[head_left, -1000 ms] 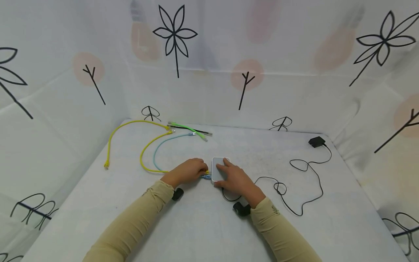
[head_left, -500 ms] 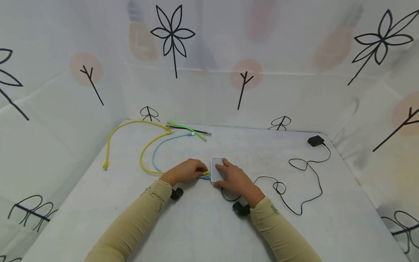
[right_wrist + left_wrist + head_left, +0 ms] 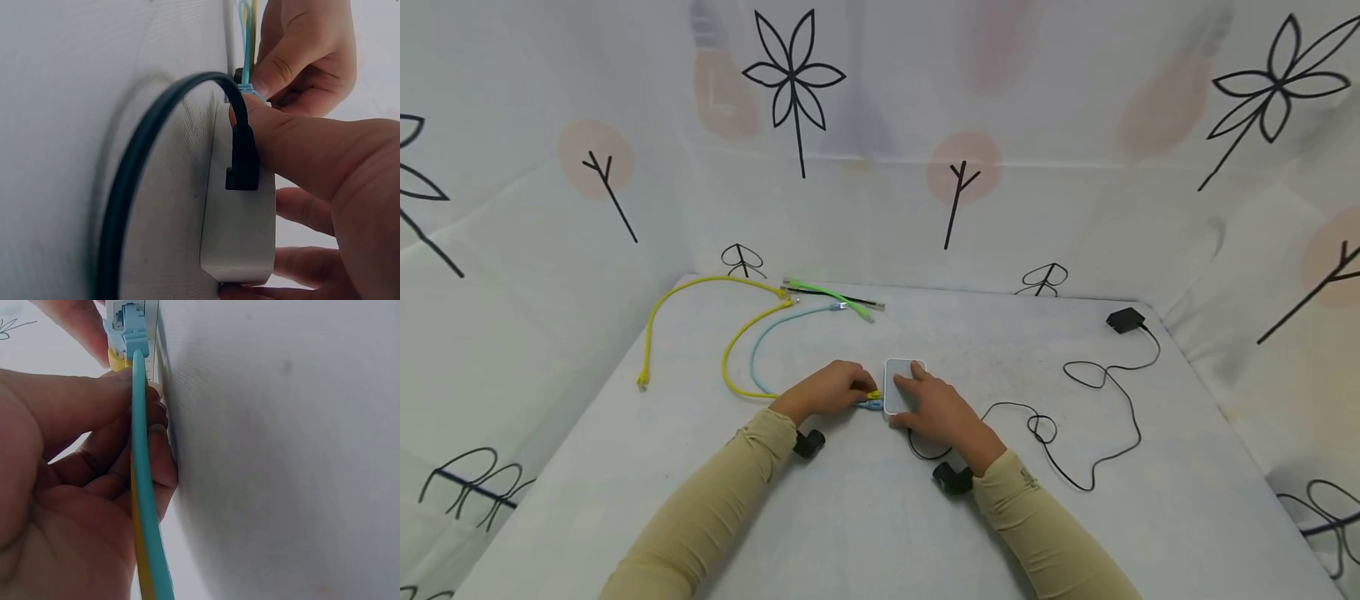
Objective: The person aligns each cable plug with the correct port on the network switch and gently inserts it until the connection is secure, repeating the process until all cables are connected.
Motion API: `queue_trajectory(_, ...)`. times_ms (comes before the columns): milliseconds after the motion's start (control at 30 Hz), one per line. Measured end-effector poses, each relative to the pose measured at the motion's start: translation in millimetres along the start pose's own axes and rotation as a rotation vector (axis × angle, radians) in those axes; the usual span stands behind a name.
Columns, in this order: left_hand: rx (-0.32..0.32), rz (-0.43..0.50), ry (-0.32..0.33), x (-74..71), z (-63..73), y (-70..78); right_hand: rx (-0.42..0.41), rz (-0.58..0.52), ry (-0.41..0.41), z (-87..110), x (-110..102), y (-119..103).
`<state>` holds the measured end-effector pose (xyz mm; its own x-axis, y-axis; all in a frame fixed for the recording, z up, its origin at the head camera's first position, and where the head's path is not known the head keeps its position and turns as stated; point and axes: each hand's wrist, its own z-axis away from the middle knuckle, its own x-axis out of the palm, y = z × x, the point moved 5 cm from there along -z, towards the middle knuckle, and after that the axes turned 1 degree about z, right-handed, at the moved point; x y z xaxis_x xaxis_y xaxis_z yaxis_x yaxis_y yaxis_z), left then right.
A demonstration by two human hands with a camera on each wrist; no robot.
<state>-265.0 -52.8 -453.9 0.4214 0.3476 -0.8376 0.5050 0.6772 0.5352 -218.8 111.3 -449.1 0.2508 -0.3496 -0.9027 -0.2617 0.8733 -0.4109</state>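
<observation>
A small white router with a grey top lies flat on the table. My right hand holds it, thumb along the near side and fingers spread over the top and far edge. At the router's left side, my left hand pinches a yellow network cable just behind its yellow plug. Beside that plug, a light blue plug sits in a port, and its cable runs past my left fingers. A black power plug is seated in the router's near side, close to my right thumb.
A second yellow cable curves at the back left. Green and black short cables cross at the back. The thin black power cord loops over the right side to a black adapter.
My left fingers have shifted slightly at the yellow plug, and more of the plug shows beside the router. The right hand and router stay nearly still.
</observation>
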Motion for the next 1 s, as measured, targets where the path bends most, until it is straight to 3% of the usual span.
queue_trajectory(1000,-0.002,0.029,-0.001,1.6,-3.1,3.0,-0.036,0.011,0.021,1.2,-2.3,-2.3)
